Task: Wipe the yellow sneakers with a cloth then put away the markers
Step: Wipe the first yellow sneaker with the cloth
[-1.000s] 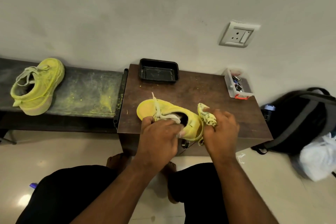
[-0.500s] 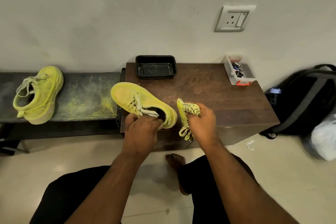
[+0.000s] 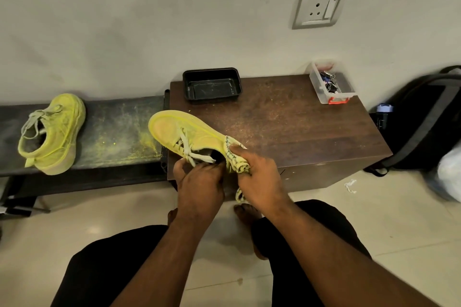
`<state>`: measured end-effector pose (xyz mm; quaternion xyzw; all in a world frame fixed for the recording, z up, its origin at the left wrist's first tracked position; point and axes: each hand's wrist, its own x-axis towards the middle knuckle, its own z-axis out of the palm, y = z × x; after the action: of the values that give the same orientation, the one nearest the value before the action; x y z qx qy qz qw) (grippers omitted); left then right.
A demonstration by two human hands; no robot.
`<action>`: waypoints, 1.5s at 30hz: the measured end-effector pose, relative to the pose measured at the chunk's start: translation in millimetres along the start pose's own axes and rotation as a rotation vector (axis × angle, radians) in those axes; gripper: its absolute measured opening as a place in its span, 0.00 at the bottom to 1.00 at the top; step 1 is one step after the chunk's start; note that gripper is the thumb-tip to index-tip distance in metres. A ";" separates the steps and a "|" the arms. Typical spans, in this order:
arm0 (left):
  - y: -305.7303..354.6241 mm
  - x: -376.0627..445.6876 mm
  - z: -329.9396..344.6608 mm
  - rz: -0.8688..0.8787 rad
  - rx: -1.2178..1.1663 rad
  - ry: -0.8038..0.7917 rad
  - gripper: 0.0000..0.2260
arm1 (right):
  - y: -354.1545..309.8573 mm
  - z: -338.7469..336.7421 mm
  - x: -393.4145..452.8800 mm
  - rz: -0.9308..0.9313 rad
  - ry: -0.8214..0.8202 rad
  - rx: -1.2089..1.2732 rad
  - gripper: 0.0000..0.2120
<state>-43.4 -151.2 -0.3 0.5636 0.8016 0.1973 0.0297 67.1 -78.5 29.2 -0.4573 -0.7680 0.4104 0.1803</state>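
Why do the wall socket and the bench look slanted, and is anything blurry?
Head view: the wide-angle lens bends edges, so the wall socket and bench tilt; the left hand and right hand look slightly soft; faint glare on the floor tiles.

Heel of held sneaker (image 3: pixel 189 134) hidden behind left hand (image 3: pixel 199 182). Cloth (image 3: pixel 235 159) mostly buried in right hand (image 3: pixel 262 182). Clear box (image 3: pixel 329 86) contents too small, possibly keys and clips. Backpack (image 3: pixel 424 119), white bag (image 3: pixel 451 172) cut off at right edge.
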 end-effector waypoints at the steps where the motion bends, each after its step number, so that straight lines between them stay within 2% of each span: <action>1: -0.1 -0.9 0.8 -0.005 0.011 0.015 0.16 | 3.0 -0.9 3.3 -0.016 -0.019 -0.055 0.31; 5: -3.3 -1.6 6.5 -0.013 -0.001 0.025 0.07 | 5.7 0.2 33.8 0.004 -0.093 -0.279 0.34; 8: -2.5 -1.0 5.3 -0.037 -0.004 0.012 0.08 | 3.6 3.6 41.7 -0.064 -0.118 -0.363 0.34; 14: 2.8 2.0 1.2 -0.092 0.013 -0.017 0.09 | 8.4 -7.5 0.0 -0.172 -0.177 -0.546 0.35; 18: 0.3 5.0 3.4 -0.069 -0.012 -0.047 0.10 | 11.8 3.1 13.1 -0.239 -0.140 -0.580 0.34; 25: -2.7 7.4 9.0 -0.057 0.016 0.008 0.08 | 16.4 -20.3 87.3 -0.389 -0.370 -0.723 0.37; 29: 0.7 8.6 6.4 -0.118 0.030 -0.044 0.06 | 16.5 -39.9 76.7 -0.483 -0.214 -0.593 0.38; 31: 2.0 9.6 6.1 -0.137 0.042 -0.070 0.08 | 23.5 -38.2 55.6 -0.589 -0.206 -0.551 0.39; 36: 2.1 8.6 5.7 -0.141 0.021 -0.072 0.07 | 33.4 -17.9 52.3 -0.747 -0.304 -0.575 0.41; 39: -0.1 3.0 2.7 -0.113 0.005 -0.062 0.05 | 22.6 -7.9 78.3 -0.722 -0.400 -0.583 0.38; 42: -1.3 -0.8 2.1 -0.111 0.016 -0.106 0.08 | 8.5 1.2 109.3 -0.736 -0.515 -0.716 0.36; 45: -1.6 0.2 5.8 -0.109 -0.042 -0.026 0.06 | -6.3 1.1 136.4 -0.764 -0.590 -0.829 0.37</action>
<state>-43.3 -149.8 -6.2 0.5209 0.8263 0.2049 0.0624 -7.5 35.4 20.2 -0.0508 -0.9895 0.0946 -0.0971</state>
